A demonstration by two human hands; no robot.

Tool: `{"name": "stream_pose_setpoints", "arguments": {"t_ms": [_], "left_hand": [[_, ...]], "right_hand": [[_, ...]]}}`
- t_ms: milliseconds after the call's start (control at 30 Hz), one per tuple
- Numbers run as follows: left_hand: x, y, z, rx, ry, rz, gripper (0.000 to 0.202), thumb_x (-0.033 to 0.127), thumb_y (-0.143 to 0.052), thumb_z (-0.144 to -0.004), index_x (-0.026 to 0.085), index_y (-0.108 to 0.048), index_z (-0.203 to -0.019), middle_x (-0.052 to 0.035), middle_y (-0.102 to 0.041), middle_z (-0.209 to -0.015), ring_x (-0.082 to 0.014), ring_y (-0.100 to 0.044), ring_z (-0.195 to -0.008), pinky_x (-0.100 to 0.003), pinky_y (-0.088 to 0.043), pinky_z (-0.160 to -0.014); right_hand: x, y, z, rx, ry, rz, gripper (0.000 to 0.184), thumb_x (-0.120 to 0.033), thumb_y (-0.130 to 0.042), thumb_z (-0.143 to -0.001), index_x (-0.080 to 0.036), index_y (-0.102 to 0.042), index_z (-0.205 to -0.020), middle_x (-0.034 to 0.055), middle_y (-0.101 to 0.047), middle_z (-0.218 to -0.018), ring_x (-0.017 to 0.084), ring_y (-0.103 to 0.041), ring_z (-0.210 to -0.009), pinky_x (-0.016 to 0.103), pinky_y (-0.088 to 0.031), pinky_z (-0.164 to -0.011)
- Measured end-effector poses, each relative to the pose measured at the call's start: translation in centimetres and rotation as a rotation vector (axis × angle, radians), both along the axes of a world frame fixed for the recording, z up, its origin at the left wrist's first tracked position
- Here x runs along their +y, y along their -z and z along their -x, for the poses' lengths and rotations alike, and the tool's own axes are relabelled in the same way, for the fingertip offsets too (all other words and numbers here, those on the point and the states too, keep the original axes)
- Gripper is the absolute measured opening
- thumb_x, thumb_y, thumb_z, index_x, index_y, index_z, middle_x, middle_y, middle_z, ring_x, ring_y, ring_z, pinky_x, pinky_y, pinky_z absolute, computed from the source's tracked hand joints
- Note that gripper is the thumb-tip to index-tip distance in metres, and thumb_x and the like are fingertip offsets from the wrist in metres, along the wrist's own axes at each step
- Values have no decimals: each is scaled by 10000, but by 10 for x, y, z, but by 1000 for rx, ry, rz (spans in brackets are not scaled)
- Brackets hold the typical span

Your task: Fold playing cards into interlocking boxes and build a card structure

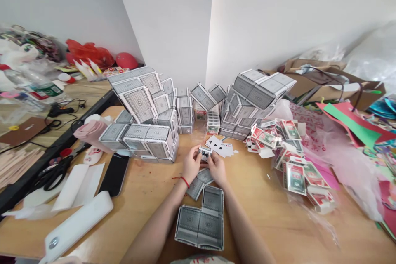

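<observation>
My left hand (192, 162) and my right hand (217, 168) grip a playing card (205, 153) between them, fingers closed on its two sides. Just beyond it, several loose playing cards (220, 147) lie face up, with clubs showing. Under my wrists are grey-backed cards (199, 183), partly hidden by my left arm. Nearer to me, between my forearms, sits an L-shaped piece built of folded cards (201, 222). Larger structures of folded cards stand beyond my hands, one at the left (148, 136) and one at the right (247, 99).
Emptied-looking card boxes (293, 177) pile up at the right beside pink plastic wrap (346, 173). A black phone (114, 174), scissors (58, 171) and a long white case (78, 227) lie at the left. Paper bags (334, 82) stand at the back right.
</observation>
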State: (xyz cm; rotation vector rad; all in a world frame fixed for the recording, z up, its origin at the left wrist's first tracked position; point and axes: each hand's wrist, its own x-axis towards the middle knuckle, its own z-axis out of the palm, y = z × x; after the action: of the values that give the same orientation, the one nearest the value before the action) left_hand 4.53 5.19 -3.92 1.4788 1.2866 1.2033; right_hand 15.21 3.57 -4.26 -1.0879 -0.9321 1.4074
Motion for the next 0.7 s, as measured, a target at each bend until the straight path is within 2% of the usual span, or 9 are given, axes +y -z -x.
{"name": "stream_pose_setpoints", "arguments": {"t_ms": [200,433,533,700], "left_hand": [[1,5,2,94,-39,-30,328,142,-401,-797,177,-498,-1108,-84,-561,-1126,-167,-526,-1028,-346,-422,-893],[1,3,3,139,-53,-54,370,112,-351,-811,205,-464,-1151,-59,-539,-1164,-157,-491,-1075,-341,-397,-927],[0,2,2,117,-32,-68,371,122,-348,-820,212,-433,-1170,-58,-527,-1173,-155,-486,-1081,-337,-404,-918],[0,2,1,132,11,-92,301,163,-341,-841,209,-455,-1116,-60,-541,-1137,-154,-497,-1061,-339,-403,-912]], "right_hand": [[-3,2,-3,22,-27,10,298,-403,-494,-761,-208,-515,-985,66,-575,-1022,219,-582,-801,348,-532,-574],[-6,-2,-5,85,-60,-41,368,-443,-508,-749,-239,-506,-1055,39,-556,-1069,215,-552,-871,318,-501,-638],[-6,-2,-5,32,-38,-88,310,-428,-539,-739,-233,-523,-980,29,-573,-977,189,-533,-865,283,-469,-681],[-8,-1,-10,44,-90,-91,219,-409,-561,-737,-215,-490,-809,-21,-517,-729,112,-480,-645,217,-407,-591]]}}
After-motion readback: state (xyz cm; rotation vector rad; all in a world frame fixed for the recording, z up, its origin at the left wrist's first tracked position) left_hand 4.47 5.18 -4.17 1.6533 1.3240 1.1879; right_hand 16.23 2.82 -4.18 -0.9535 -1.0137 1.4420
